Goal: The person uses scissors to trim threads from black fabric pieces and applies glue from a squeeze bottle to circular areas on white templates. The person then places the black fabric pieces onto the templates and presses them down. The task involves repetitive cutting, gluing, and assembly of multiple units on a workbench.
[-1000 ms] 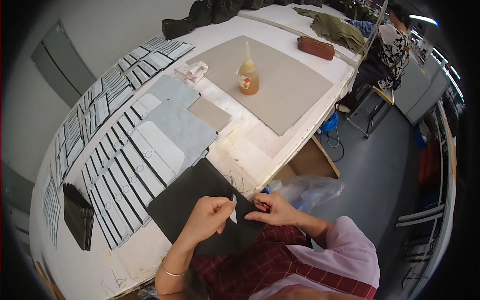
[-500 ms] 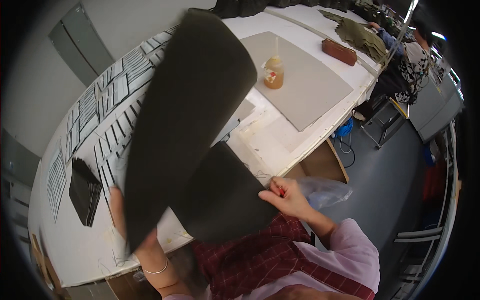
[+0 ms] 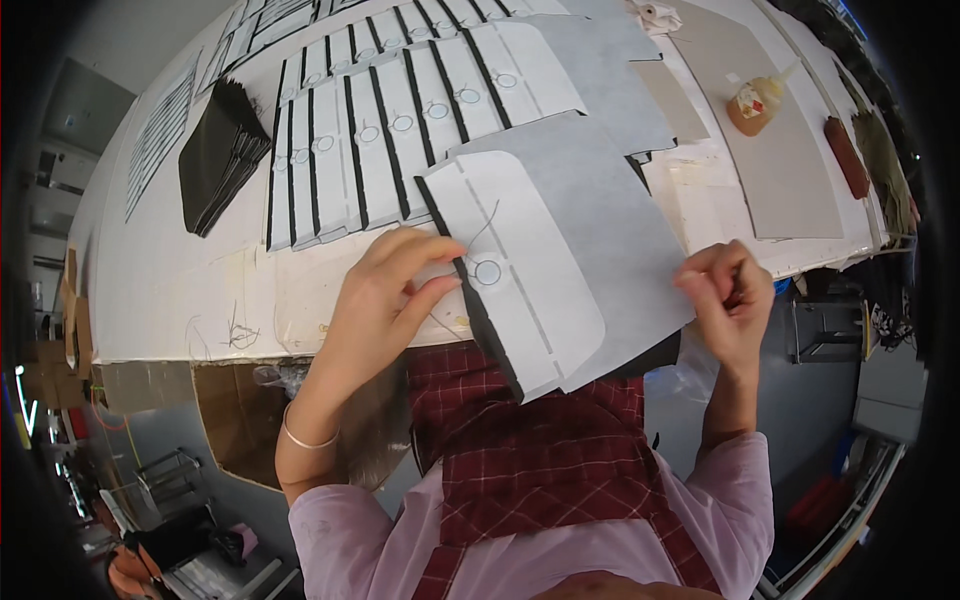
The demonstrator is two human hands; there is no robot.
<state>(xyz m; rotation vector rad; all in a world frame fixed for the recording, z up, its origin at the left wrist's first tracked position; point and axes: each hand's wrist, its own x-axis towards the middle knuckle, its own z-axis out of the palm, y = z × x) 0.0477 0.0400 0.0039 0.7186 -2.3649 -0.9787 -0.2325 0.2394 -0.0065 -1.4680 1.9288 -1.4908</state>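
A pale-backed fabric panel (image 3: 545,250) with a dark edge lies in front of me, partly over the table's front edge. A lighter stitched-looking piece with a small ring mark (image 3: 487,273) and loose threads (image 3: 484,225) shows on it. My left hand (image 3: 385,290) is at the panel's dark left edge, thumb and forefinger apart beside the ring. Beside the panel's right edge is my right hand (image 3: 735,300), its fingers curled closed; what they hold is hidden.
Rows of similar panels (image 3: 385,120) overlap behind. A dark folded stack (image 3: 225,155) stands left on the white table (image 3: 160,300). At right are a grey board (image 3: 790,190), a bottle of amber liquid (image 3: 755,105) and a brown case (image 3: 846,158). A cardboard box (image 3: 235,420) sits below.
The dark sheet that was raised and curled is down, with a pale side up. My left hand has moved up to its edge; the right hand has moved right, off the sheet's corner.
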